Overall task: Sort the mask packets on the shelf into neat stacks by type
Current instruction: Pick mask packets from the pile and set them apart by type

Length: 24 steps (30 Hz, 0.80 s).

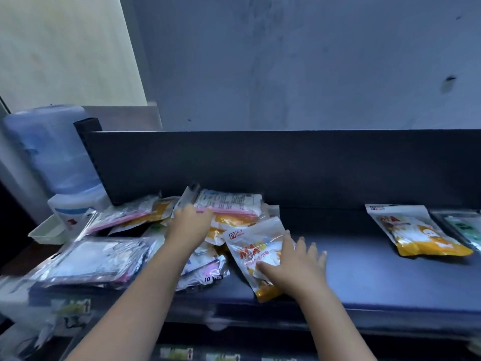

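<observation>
Orange-and-white glossy plastic mask packet, pressed under the spread fingers of the right hand near the dark shelf front edge, could slide off; whether the left hand grips the jumbled pile of packets is unclear.

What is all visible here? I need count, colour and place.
shelf: one, dark, across the middle
packet heap: count unclear, mixed colours, shelf left
pink-edged packet: one, white, atop heap
near orange packet: one, orange-white, under right hand
far orange packet: one seen, orange-white, shelf right
green packet: one seen, green, far right edge
water bottle: one, blue, left of shelf
tray: one, white, beside bottle base
left hand: one, on pink-edged packet
right hand: one, flat on near orange packet
</observation>
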{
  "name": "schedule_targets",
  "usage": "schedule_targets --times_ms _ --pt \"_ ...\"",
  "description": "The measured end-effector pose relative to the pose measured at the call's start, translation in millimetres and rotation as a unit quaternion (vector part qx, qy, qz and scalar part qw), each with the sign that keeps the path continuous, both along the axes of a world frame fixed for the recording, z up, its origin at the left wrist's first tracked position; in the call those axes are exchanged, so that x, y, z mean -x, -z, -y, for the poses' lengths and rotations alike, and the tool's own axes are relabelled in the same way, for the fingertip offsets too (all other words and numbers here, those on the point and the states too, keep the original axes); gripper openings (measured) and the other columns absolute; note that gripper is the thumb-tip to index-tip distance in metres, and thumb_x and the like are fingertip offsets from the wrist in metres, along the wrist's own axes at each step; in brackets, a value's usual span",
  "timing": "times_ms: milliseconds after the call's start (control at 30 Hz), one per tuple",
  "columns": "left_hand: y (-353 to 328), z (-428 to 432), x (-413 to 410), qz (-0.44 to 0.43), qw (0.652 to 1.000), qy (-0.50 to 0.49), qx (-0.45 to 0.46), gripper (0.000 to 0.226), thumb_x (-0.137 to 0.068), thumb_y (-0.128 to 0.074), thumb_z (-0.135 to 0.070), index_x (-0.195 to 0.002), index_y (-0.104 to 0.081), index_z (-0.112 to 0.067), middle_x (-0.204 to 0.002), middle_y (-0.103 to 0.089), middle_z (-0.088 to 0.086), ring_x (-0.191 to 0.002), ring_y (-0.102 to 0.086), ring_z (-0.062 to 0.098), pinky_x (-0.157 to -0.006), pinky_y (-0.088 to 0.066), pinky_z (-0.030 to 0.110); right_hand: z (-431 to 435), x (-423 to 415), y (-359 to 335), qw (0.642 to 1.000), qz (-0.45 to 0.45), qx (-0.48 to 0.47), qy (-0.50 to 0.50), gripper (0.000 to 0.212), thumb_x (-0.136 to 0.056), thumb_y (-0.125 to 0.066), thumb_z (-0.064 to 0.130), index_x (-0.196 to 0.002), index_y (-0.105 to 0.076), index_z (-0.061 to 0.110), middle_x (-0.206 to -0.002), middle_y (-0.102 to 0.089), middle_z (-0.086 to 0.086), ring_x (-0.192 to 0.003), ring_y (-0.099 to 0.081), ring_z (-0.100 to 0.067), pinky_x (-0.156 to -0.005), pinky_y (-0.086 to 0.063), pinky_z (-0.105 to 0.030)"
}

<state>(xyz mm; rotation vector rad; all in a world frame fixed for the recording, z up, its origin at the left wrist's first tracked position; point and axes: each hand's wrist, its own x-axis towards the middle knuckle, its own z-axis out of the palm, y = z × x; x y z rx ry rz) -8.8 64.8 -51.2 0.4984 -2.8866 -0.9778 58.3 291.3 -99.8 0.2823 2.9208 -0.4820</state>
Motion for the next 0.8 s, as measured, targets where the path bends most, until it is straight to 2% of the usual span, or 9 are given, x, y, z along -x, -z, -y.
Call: schedule_targets --times_ms 67,200,267,333,400,467,533,667,800 --pt "-6 2 10 -0.011 0.996 -0.055 -0.063 0.061 -0.091 -0.053 -0.042 -0.141 -0.046 -0.006 -0.141 -0.047 0.017 -0.106 -0.056 0.034 -0.086 -0.052 0.044 -5 -1 -1 1.0 -0.007 0.0 0.005 0.113 -0.078 -0.044 0.082 -0.165 -0.001 0.025 -0.168 -0.026 -0.008 -0.157 -0.009 -0.037 -0.124 -0.001 -0.061" --pt "-8 6 22 -0.053 0.979 -0.15 -0.129 0.041 -0.09 -0.063 -0.017 -0.125 -0.047 -0.002 -0.134 -0.039 0.016 -0.089 -0.056 0.032 -0.066 -0.047 0.041 -12 -3 -4 0.999 -0.034 0.002 0.041 0.122 -0.072 -0.054 0.084 -0.165 -0.003 0.023 -0.158 -0.04 -0.004 -0.151 -0.027 -0.029 -0.125 -0.01 -0.06" --pt "-5 10 28 -0.067 0.964 -0.187 -0.177 0.049 -0.084 -0.07 -0.015 -0.124 -0.045 -0.001 -0.133 -0.039 0.015 -0.095 -0.055 0.034 -0.073 -0.049 0.042 -16 -3 -5 0.997 -0.046 0.018 0.064 0.123 -0.072 -0.061 0.08 -0.165 -0.005 0.022 -0.156 -0.041 -0.003 -0.147 -0.033 -0.027 -0.123 -0.019 -0.059" --pt "3 19 36 -0.077 0.944 -0.225 -0.229 0.073 -0.068 -0.078 -0.028 -0.128 -0.048 0.001 -0.136 -0.052 0.018 -0.108 -0.061 0.042 -0.088 -0.055 0.05 -21 -3 -6 0.994 -0.055 0.035 0.086 0.121 -0.07 -0.066 0.076 -0.163 -0.012 0.021 -0.154 -0.042 -0.002 -0.144 -0.038 -0.026 -0.116 -0.03 -0.054" --pt "7 23 42 -0.082 0.924 -0.242 -0.283 0.071 -0.064 -0.082 -0.03 -0.122 -0.053 0.0 -0.134 -0.061 0.023 -0.107 -0.064 0.039 -0.094 -0.056 0.053 -25 -2 -6 0.992 -0.069 0.043 0.098 0.112 -0.069 -0.07 0.074 -0.156 -0.025 0.021 -0.147 -0.046 0.0 -0.136 -0.045 -0.024 -0.105 -0.038 -0.047" --pt "1 19 38 -0.074 0.894 -0.249 -0.364 0.046 -0.08 -0.075 -0.017 -0.117 -0.05 -0.007 -0.127 -0.063 0.019 -0.097 -0.058 0.03 -0.089 -0.054 0.043 -27 -2 -7 0.989 -0.081 0.059 0.108 0.096 -0.066 -0.073 0.07 -0.143 -0.037 0.026 -0.136 -0.048 0.002 -0.127 -0.051 -0.022 -0.097 -0.041 -0.044" --pt "-2 13 33 -0.076 0.87 -0.256 -0.415 0.043 -0.086 -0.066 -0.009 -0.126 -0.051 -0.003 -0.124 -0.062 0.013 -0.101 -0.059 0.029 -0.086 -0.05 0.037 -29 -2 -6 0.985 -0.098 0.073 0.118 0.077 -0.063 -0.074 0.066 -0.125 -0.046 0.03 -0.122 -0.05 0.005 -0.114 -0.056 -0.02 -0.093 -0.045 -0.043" --pt "-2 7 24 -0.14 0.882 -0.23 -0.388 0.026 -0.087 -0.074 0.0 -0.112 -0.07 -0.007 -0.114 -0.071 0.013 -0.099 -0.067 0.029 -0.086 -0.053 0.035 -34 -1 -4 0.976 -0.13 0.118 0.126 0.051 -0.064 -0.076 0.056 -0.102 -0.052 0.033 -0.106 -0.049 0.008 -0.094 -0.06 -0.019 -0.085 -0.053 -0.042" --pt "-1 6 14 -0.175 0.853 -0.148 -0.469 0.022 -0.094 -0.066 0.002 -0.109 -0.062 -0.014 -0.112 -0.071 0.018 -0.094 -0.073 0.03 -0.086 -0.062 0.043 -43 0 -5 0.961 -0.147 0.167 0.164 0.036 -0.073 -0.076 0.04 -0.102 -0.061 0.028 -0.103 -0.052 0.005 -0.086 -0.061 -0.023 -0.079 -0.057 -0.04"
